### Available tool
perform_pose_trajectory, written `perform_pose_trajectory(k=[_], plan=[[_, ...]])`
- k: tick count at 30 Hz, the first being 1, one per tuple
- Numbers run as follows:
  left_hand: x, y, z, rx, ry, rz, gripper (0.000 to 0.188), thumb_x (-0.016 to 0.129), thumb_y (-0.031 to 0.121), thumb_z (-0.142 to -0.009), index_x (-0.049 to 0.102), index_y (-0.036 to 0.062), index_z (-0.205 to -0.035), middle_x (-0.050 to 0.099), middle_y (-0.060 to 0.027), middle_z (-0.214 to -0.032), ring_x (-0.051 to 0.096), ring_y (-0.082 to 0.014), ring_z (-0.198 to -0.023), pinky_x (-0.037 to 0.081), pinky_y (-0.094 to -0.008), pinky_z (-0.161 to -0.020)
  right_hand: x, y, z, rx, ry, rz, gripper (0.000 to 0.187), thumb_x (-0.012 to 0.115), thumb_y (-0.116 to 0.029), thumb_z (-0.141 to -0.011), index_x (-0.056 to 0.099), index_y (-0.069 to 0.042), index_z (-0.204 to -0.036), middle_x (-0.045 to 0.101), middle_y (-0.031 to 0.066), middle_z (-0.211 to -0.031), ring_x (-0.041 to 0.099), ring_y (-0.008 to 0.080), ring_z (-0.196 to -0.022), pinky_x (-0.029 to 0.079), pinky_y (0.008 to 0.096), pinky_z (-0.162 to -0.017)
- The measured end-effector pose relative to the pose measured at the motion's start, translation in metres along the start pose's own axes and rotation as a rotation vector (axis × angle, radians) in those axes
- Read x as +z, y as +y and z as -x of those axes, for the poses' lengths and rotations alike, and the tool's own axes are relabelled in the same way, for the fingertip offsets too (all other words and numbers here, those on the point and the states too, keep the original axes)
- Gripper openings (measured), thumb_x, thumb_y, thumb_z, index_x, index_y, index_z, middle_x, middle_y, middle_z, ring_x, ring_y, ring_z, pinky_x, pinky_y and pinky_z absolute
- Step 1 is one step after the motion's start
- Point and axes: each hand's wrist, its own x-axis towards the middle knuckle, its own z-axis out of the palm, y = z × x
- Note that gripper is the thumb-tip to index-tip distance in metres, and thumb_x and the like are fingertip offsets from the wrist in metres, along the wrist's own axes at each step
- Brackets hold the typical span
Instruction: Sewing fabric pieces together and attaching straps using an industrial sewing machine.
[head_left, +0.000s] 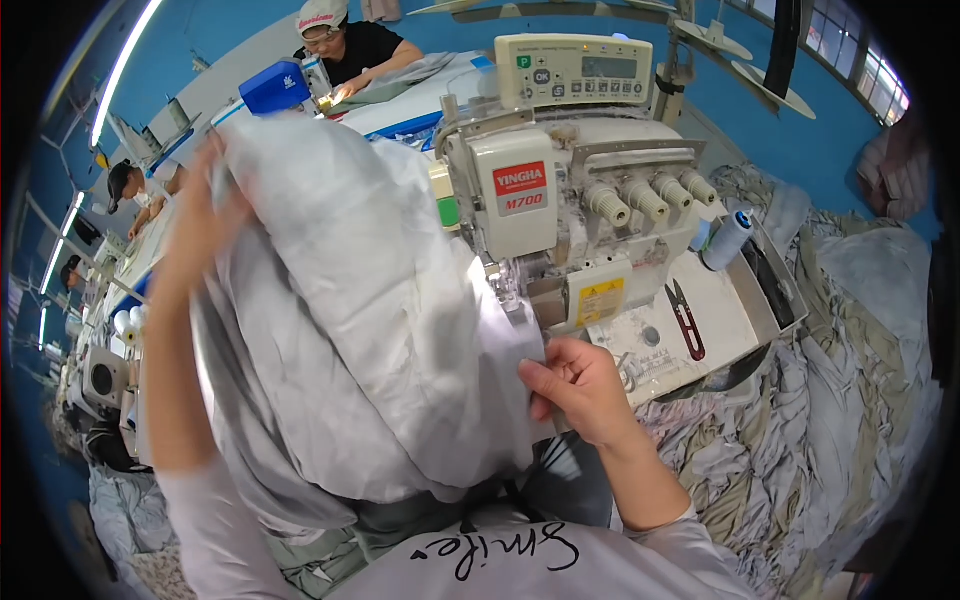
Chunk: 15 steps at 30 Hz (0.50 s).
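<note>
A large piece of light grey fabric point(370, 330) lies bunched across the work surface and hangs over its near edge. Its right edge runs under the presser foot of a white overlock sewing machine point(510, 235), where a lamp lights it. Just in front of the foot, my right hand point(585, 390) pinches that edge between thumb and fingers. My left hand point(212, 205) is raised at the fabric's far left side, smeared by motion. Its fingers are too blurred to show whether they grip the cloth.
Thread snips point(686, 320) lie on the machine's tray, near a blue thread spool point(727, 242). A control panel point(575, 70) stands atop the machine. Heaped grey and khaki fabric point(800, 420) fills the right side. Across the table, a person in a cap point(350, 45) works at another machine.
</note>
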Motion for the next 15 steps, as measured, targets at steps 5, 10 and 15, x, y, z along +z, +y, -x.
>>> perform_pose_trajectory(k=[5, 10, 15], plan=[[0.036, 0.092, 0.202, -0.331, -0.546, 0.135, 0.019, 0.068, 0.0, -0.062, 0.058, 0.0038, -0.078, 0.06, -0.0094, -0.09, 0.058, -0.0275, -0.076, 0.045, -0.0336, -0.067, -0.001, 0.004, -0.003, 0.028, -0.072, -0.008, 0.018, 0.065, -0.013, -0.082, 0.053, -0.002, -0.076, 0.055, 0.0006, -0.057, 0.053, 0.007, -0.045, 0.042, 0.0188, -0.043], [0.031, 0.087, 0.198, -0.234, -0.022, -0.18, 0.008, 0.054, -0.001, -0.081, 0.057, 0.0028, -0.087, 0.056, -0.0103, -0.07, 0.051, -0.0222, -0.055, 0.041, -0.0293, -0.053, -0.003, 0.005, -0.001, 0.007, -0.052, -0.008, 0.015, 0.064, -0.013, -0.082, 0.055, -0.001, -0.08, 0.056, 0.0009, -0.058, 0.053, 0.007, -0.045, 0.043, 0.0189, -0.043], [0.018, 0.061, 0.155, -0.508, 0.33, 0.087, 0.011, 0.046, 0.004, -0.089, 0.057, 0.0018, -0.092, 0.057, -0.0002, -0.073, 0.051, -0.0087, -0.063, 0.042, -0.0247, -0.056, 0.001, 0.011, -0.003, -0.01, -0.059, -0.04, 0.015, 0.064, -0.013, -0.083, 0.057, 0.0, -0.085, 0.056, -0.0001, -0.061, 0.053, 0.0063, -0.045, 0.044, 0.0189, -0.043]])
